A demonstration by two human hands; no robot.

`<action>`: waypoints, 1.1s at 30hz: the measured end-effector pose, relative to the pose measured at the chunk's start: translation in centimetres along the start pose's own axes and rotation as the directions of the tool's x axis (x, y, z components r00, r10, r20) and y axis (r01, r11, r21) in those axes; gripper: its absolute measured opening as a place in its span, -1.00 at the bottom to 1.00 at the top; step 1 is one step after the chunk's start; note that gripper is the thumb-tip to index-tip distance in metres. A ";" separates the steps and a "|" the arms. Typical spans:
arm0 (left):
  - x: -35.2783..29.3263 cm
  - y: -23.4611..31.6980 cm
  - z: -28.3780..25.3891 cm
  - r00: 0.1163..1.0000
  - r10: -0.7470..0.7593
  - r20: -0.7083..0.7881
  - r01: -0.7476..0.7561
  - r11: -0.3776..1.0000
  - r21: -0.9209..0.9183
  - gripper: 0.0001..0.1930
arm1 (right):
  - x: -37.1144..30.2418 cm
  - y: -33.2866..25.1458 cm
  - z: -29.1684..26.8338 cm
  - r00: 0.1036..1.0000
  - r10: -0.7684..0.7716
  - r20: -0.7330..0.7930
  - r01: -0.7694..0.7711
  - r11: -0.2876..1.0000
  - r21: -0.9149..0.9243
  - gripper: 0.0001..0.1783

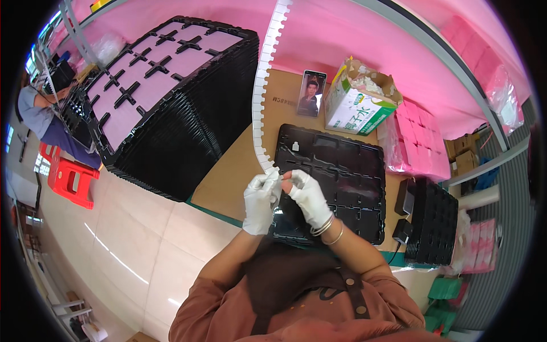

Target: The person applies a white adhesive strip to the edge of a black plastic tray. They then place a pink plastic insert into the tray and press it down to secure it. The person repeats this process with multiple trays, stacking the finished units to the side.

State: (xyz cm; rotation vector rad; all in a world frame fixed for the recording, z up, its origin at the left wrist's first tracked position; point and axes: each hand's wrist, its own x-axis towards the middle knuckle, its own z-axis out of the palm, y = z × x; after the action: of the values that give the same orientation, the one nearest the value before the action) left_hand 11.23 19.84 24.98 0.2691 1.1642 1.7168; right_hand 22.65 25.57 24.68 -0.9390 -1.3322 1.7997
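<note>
A long white strip with evenly notched edges (263,91) hangs down from above and curves to my hands at its lower end. My left hand (260,202), in a white glove, is closed on that end. My right hand (307,196), in a white glove with bare fingertips showing, pinches at the same spot just beside it; the small thing between its fingers is too small to make out. Both hands are over the near left part of a black compartmented plastic tray (347,196). One small white piece (296,147) lies in the tray's far left part.
Brown cardboard (239,151) covers the table. A tall stack of black trays (176,125) stands left. Behind are a phone (311,94), a carton of white scraps (356,105) and pink wrapped packs (419,139). More black trays (436,222) stand right. Another person (37,108) sits far left, near a red stool (71,182).
</note>
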 end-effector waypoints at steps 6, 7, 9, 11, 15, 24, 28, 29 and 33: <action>-0.4 -1.0 0.2 0.998 0.001 0.061 -0.008 0.992 0.125 -0.85 | -0.6 0.0 -1.4 0.998 0.031 -0.046 -0.027 0.996 0.083 -0.81; -0.2 -0.4 0.3 0.995 0.018 0.100 -0.029 0.993 0.116 -0.84 | -0.8 -0.6 -1.5 0.999 0.017 -0.034 -0.016 0.999 0.042 -0.81; 0.6 0.4 -0.1 0.985 -0.005 0.171 -0.015 0.993 0.119 -0.82 | -1.3 -1.5 -1.5 0.998 -0.026 -0.060 0.021 0.996 -0.089 -0.86; 0.9 1.1 0.0 0.977 -0.017 0.213 -0.003 0.996 0.094 -0.82 | -1.9 -1.6 -1.1 0.946 -0.323 -0.034 0.298 0.905 -0.303 -0.87; 1.8 1.9 -0.4 0.992 -0.031 0.124 0.017 0.994 0.112 -0.80 | -2.5 -3.0 -1.7 0.901 -0.430 0.060 0.404 0.780 -0.479 -0.88; 2.1 1.0 -2.0 1.000 -0.003 0.002 0.002 0.990 0.141 -0.82 | -3.1 1.1 -3.0 0.969 -0.176 0.171 0.245 0.706 -0.664 -0.85; 1.4 1.3 -1.4 1.000 0.002 0.022 -0.005 0.994 0.113 -0.85 | -1.9 -0.4 -2.2 0.985 -0.175 0.001 0.158 0.887 -0.433 -0.89; 1.1 1.6 -1.3 1.000 0.002 0.021 -0.004 0.995 0.104 -0.86 | -1.7 -0.7 -2.0 0.983 -0.183 -0.005 0.168 0.912 -0.374 -0.90; 0.7 2.0 -1.1 1.000 0.017 0.021 -0.019 0.991 0.132 -0.87 | -1.4 -1.4 -1.8 0.988 -0.156 0.002 0.152 0.963 -0.224 -0.88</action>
State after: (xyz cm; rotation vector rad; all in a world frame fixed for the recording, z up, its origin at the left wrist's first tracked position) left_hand 8.96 19.73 25.74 0.3780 1.2663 1.6513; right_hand 25.02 25.56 25.83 -0.9359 -1.5771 1.5453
